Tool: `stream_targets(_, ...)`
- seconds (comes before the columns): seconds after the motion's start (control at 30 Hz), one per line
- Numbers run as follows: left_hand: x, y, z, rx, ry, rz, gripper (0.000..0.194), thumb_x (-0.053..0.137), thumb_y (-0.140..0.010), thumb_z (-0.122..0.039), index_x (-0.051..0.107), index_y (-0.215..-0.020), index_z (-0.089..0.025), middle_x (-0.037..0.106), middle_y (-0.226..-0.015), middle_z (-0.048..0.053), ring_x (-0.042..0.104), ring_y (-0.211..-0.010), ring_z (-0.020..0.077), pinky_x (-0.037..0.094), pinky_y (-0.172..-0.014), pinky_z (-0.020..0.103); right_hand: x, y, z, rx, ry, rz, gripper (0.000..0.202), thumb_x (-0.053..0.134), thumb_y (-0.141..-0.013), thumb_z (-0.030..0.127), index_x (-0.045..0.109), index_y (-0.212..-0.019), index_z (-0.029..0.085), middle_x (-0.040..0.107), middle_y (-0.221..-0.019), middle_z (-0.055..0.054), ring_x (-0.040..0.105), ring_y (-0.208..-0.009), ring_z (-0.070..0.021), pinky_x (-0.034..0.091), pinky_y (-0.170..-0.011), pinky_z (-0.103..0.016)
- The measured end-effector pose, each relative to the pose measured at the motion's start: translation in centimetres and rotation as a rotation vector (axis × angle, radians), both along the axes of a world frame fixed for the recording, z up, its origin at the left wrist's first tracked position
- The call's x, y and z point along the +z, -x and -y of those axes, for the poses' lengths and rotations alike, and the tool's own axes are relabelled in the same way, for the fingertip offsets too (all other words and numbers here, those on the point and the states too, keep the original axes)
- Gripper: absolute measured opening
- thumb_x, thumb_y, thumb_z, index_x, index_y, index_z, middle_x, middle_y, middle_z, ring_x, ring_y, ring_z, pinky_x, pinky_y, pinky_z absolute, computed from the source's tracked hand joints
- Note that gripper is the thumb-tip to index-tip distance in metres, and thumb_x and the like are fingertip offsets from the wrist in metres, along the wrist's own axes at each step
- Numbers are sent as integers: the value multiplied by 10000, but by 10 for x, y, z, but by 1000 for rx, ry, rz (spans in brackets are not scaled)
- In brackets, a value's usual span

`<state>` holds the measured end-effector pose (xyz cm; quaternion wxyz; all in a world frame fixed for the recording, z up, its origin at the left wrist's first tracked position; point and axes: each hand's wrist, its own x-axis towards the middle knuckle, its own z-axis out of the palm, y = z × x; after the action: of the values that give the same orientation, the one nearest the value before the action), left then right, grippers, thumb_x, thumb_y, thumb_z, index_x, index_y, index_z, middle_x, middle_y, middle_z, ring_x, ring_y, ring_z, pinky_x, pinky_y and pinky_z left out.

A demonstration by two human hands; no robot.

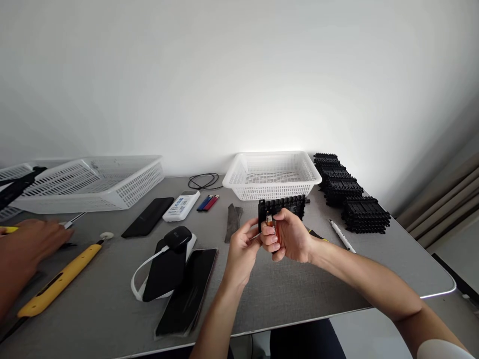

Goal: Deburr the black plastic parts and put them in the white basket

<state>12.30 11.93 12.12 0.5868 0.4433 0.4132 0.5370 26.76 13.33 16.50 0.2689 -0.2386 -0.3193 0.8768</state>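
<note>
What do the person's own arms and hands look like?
The left hand and right hand wear no gloves, and no watch shows. Both forearms are bare. What looks like a white sleeve shows on the right arm; no sleeve shows on the left arm.

Matt weave, moulded plastic

The grey tabletop (318, 294) looks matt and woven-textured, its near-right edging (441, 294) shiny. Far, the middle basket (271, 192) is smooth, perforated white plastic. The ribbed panel (282, 204) and the stack (365, 215) at right appear matt black plastic. The lighter (276, 229) joins translucent orange plastic to bare metal. The curtain (445, 193) at right is folded cloth.
</note>
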Motion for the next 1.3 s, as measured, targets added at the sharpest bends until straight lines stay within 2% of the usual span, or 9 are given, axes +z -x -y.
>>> stream_targets(0.37, 7, 9, -1, -34, -67, 42, 462, 793, -734, -299, 622, -1134, -143, 762, -984, 97, 721, -917, 237, 538, -893, 352, 1, -9, -9, -64, 22, -14, 190, 365, -732, 384, 351, -664, 208, 204, -618, 52, 148, -525, -98, 90, -441, -194)
stream_targets(0.63, 8, 22, -4, 76, -54, 44, 531, 844, -670, -292, 639, -1135, -137, 761, -994, 93, 723, -913, 230, 556, -921, 377, 5, -22, -19, -156, 32, 15, 191, 377, -723, 397, 338, -677, 215, 220, -619, 49, 164, -529, -103, 100, -448, -197)
stream_targets(0.9, 9, 28, -5, 115, -59, 53, 559, 858, -646, -298, 636, -1134, -136, 765, -921, 72, 727, -881, 222, 556, -936, 393, 10, -30, -25, -226, 33, 55, 190, 379, -721, 398, 319, -686, 221, 222, -622, 49, 176, -528, -104, 102, -455, -203)
stream_targets(1.1, 9, 25, -4, 107, -57, 33, 542, 850, -660, -299, 636, -1131, -135, 763, -959, 83, 722, -913, 234, 549, -944, 402, 8, -28, -24, -197, 27, 43, 193, 386, -727, 397, 328, -689, 217, 233, -614, 48, 186, -522, -101, 105, -457, -202)
stream_targets(1.3, 7, 15, -2, 78, -91, 7, 527, 824, -697, -330, 629, -1147, -138, 760, -984, 92, 716, -921, 232, 542, -927, 375, 4, -18, -18, -96, 16, 85, 206, 357, -749, 408, 312, -683, 218, 217, -604, 52, 158, -509, -97, 90, -446, -198)
